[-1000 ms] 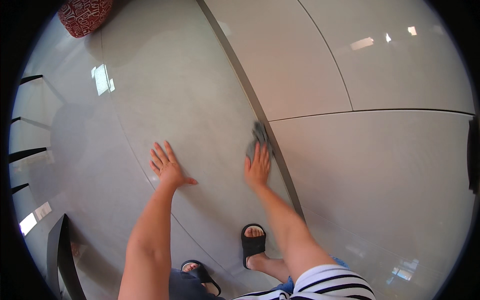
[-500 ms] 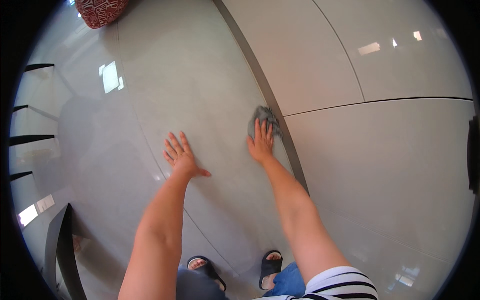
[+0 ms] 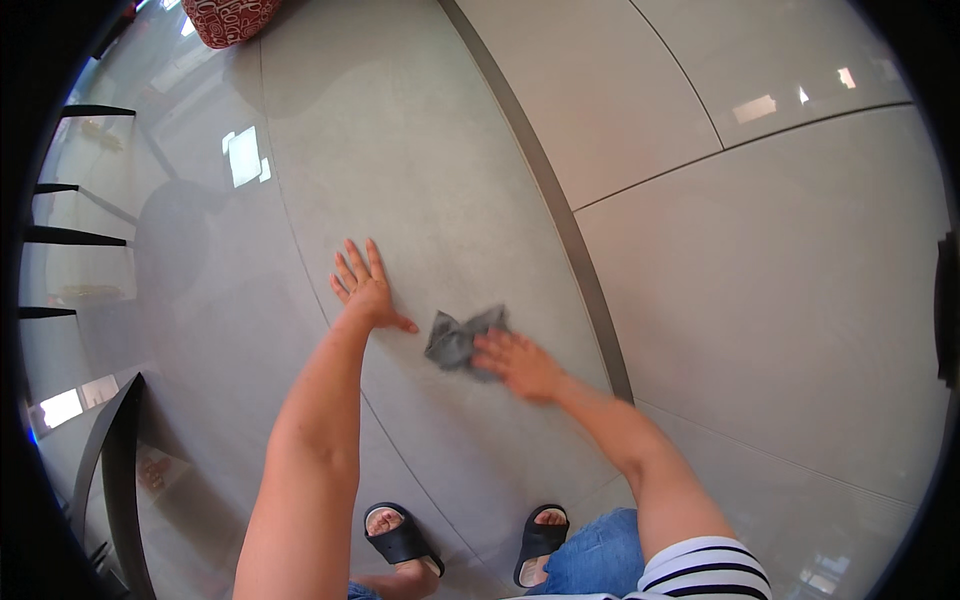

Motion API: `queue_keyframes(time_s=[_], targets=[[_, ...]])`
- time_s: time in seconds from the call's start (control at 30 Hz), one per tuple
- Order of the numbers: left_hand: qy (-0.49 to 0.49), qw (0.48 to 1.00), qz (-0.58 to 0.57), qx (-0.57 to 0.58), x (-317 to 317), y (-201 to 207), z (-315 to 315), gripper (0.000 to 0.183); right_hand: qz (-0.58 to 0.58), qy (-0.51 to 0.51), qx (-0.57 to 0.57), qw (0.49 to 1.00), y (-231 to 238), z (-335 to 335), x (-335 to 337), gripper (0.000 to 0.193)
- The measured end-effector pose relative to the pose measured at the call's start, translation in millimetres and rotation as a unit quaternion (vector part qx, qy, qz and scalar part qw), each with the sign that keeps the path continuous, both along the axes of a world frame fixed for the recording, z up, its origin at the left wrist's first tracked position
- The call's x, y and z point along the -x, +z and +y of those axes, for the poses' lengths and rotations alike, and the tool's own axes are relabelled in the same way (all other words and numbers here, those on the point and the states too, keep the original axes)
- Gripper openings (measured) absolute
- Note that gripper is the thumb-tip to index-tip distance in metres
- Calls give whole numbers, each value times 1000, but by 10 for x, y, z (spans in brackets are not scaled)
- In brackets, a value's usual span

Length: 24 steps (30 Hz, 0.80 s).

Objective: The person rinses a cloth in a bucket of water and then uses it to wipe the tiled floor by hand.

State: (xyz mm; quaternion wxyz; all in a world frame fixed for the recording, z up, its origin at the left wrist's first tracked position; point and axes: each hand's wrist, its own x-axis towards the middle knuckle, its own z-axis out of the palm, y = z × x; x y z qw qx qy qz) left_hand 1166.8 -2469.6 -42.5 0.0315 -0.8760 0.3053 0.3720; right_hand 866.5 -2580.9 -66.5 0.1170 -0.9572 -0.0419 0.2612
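My right hand (image 3: 518,364), slightly blurred, lies flat with its fingers stretched over the right part of a crumpled grey cloth (image 3: 452,340) on the shiny grey tiled floor (image 3: 420,160). The cloth's left and upper edges stick out past my fingertips. My left hand (image 3: 366,295) rests palm down on the floor to the left of the cloth, its fingers spread and nothing in it. A short gap separates its thumb from the cloth.
A darker grey strip (image 3: 545,185) curves along the floor to the right, with large tiles (image 3: 760,270) beyond it. Black furniture legs (image 3: 85,236) stand at the left. A red patterned object (image 3: 230,18) sits at the far left; black sandals (image 3: 403,540) are near me.
My right hand and the cloth have come nearer and to the left, away from the dark strip. My left hand stays planted on the floor. The view has shifted slightly.
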Motion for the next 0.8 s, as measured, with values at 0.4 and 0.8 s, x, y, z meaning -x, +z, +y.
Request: queue_keyframes(time_s=[0.4,0.8], targets=[[-82,988,-98,88,654,-136,450,159,-119,-175,-35,977,-42,346,-132,69],[-118,985,-121,5,818,-34,81,161,-183,-443,50,876,-250,-1260,-927,67]])
